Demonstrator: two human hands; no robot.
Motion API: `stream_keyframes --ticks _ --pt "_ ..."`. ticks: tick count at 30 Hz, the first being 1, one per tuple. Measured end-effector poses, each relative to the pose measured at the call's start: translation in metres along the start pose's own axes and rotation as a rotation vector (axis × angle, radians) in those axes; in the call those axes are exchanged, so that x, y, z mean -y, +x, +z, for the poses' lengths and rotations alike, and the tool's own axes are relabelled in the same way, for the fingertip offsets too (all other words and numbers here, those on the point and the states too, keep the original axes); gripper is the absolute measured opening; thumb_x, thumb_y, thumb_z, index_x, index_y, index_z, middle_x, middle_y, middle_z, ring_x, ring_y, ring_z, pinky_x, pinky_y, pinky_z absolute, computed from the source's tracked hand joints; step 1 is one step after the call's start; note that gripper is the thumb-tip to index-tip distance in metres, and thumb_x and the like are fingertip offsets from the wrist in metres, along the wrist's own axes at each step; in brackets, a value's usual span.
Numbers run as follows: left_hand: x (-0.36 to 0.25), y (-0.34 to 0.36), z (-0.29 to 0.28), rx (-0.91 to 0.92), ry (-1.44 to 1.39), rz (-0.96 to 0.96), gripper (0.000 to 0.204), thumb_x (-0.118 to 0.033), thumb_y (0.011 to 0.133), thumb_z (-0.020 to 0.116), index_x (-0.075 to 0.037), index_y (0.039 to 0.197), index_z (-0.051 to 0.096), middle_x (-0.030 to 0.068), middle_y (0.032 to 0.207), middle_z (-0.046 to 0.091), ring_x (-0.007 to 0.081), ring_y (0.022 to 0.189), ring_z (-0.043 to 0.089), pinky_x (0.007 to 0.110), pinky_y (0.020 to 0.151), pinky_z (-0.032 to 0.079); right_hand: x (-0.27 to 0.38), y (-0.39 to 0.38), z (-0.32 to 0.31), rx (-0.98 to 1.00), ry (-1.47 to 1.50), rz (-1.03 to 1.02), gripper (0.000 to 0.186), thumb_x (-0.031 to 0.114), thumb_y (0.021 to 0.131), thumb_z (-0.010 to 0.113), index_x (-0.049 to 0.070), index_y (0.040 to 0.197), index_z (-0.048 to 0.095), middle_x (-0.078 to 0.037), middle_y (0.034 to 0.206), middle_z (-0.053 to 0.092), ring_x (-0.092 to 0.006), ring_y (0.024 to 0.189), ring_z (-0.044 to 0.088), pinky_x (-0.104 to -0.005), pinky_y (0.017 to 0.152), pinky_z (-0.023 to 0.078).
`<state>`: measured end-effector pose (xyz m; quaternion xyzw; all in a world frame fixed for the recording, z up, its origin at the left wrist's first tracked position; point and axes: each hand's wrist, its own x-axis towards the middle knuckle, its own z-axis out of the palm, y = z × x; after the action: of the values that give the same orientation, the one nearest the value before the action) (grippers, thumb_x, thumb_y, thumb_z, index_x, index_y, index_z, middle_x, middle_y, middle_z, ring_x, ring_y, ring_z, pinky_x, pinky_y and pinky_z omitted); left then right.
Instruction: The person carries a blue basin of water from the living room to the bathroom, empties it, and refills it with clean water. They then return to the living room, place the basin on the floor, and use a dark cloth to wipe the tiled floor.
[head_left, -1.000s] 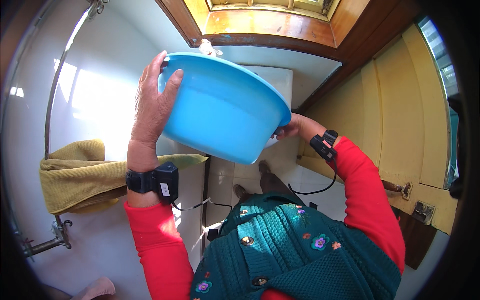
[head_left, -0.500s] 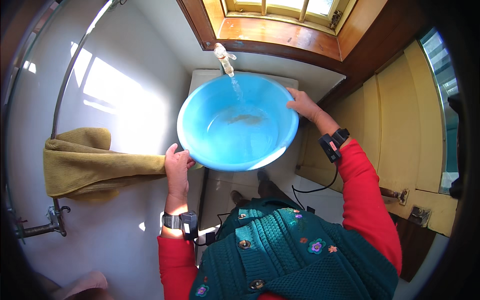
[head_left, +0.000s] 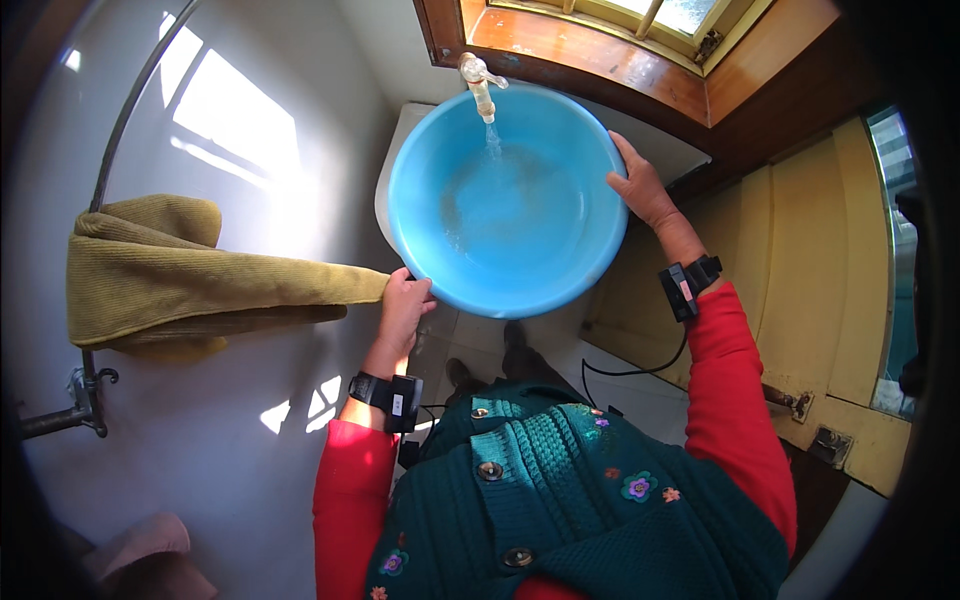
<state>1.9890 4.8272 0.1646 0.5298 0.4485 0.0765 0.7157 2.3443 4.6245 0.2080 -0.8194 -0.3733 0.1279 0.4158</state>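
A large round light-blue basin (head_left: pixel 520 250) is held between both of my hands beneath a tap (head_left: pixel 479 88). From the tap's spout a stream of water (head_left: pixel 493 140) falls into it, and greyish specks show on the basin's bottom. My left hand (head_left: pixel 406 304) grips the near-left rim, fingers closed round the edge. At the right rim, my right hand (head_left: pixel 641 184) clasps the edge with its thumb on the inner side. An olive ribbed towel (head_left: pixel 190 275) hangs at the left, its narrow end reaching to my left hand.
A white sink (head_left: pixel 384 190) shows partly behind the basin. Above it is a wooden window sill (head_left: pixel 590 60). A yellow wooden door (head_left: pixel 740 250) with a metal latch stands on the right. At left, a metal pipe (head_left: pixel 125 125) runs along the white wall.
The basin now sits further under the tap, with its far rim behind the spout, and is tilted less away. Both hands moved with it. The view has shifted slightly.
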Motion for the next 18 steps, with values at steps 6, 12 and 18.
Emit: stream_keyframes --ticks 6,12,18 --pt "0.003 0.021 -0.002 0.005 -0.128 -0.092 0.016 -0.014 0.09 0.056 -0.007 0.104 0.054 0.0032 0.096 0.063 0.0133 0.082 0.061 0.032 0.077 0.051 -0.006 -0.005 0.001 -0.041 -0.004 -0.038 0.064 0.017 0.08 0.053 0.005 0.142 0.04 -0.027 0.118 0.06 -0.035 0.107 0.061 -0.0376 0.097 0.045" --pt "-0.014 0.007 -0.008 -0.033 -0.218 0.012 0.013 -0.013 0.089 0.062 -0.01 0.095 0.052 0.0014 0.09 0.063 0.0102 0.078 0.06 0.028 0.072 0.051 -0.036 -0.006 0.015 -0.028 0.024 0.028 0.063 0.016 0.08 0.052 0.004 0.141 0.04 -0.026 0.118 0.06 -0.0327 0.105 0.062 -0.0366 0.096 0.046" --pt "-0.061 -0.034 -0.004 0.011 -0.311 0.223 0.016 -0.009 0.088 0.066 -0.012 0.094 0.051 0.0002 0.088 0.061 0.0074 0.079 0.06 0.022 0.067 0.05 -0.067 -0.004 0.063 0.117 0.436 0.182 0.06 0.007 0.081 0.054 0.001 0.14 0.043 -0.016 0.124 0.059 -0.0197 0.109 0.059 -0.0298 0.096 0.046"
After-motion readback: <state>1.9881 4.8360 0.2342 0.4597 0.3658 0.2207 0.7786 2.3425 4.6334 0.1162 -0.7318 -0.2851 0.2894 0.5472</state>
